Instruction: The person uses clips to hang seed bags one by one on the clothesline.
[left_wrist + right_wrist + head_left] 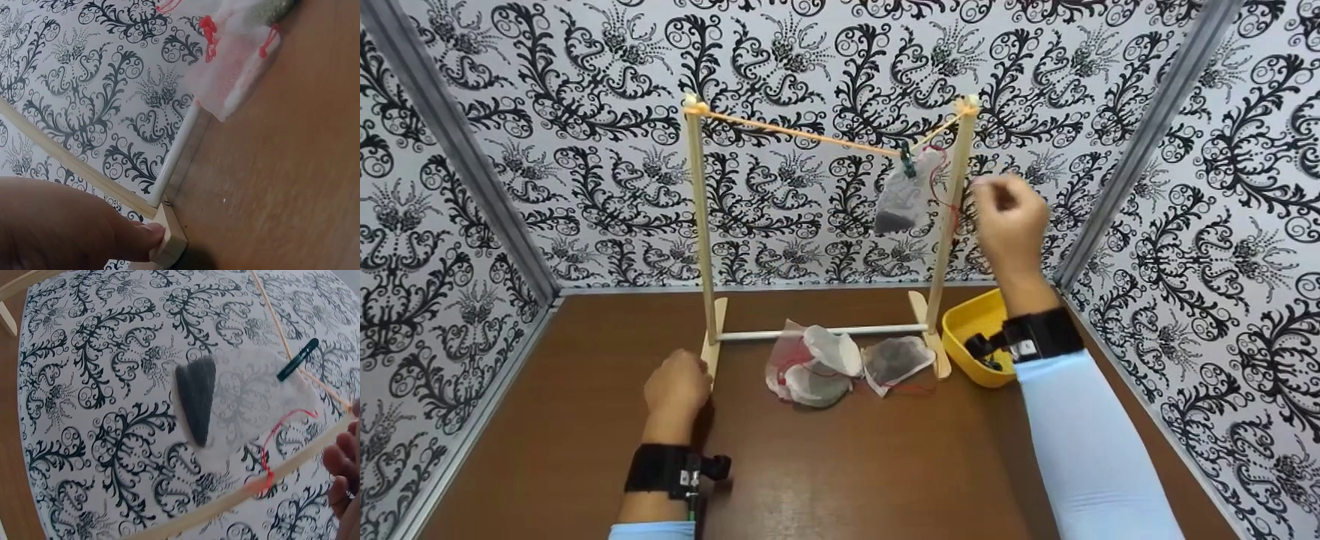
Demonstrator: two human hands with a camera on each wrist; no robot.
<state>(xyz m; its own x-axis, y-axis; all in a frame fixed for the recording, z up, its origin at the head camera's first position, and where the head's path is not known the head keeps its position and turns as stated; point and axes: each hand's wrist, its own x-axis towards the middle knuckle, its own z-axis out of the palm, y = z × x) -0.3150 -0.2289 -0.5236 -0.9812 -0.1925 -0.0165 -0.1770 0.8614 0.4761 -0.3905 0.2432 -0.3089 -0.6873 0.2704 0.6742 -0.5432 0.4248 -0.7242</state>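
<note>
A wooden stand (697, 225) with two posts has an orange string (810, 136) tied between their tops. From the string, sagging near the right post, hangs a sheer drawstring bag (901, 196) with dark contents, held by a dark green clip (907, 159). The bag's red cord dangles by the post. My left hand (679, 386) grips the front end of the stand's left foot (171, 239), the thumb pressed on the wood. My right hand (1014, 221) is raised just right of the right post, its fingers loosely curled, with nothing visible in them.
Several sheer bags with red cords (817, 382) lie on the table around the white crossbar (885, 329), another bag (896, 361) beside the stand's right foot. A yellow basket (960, 352) with dark clips stands at the right, partly under my right wrist. Patterned walls enclose the table.
</note>
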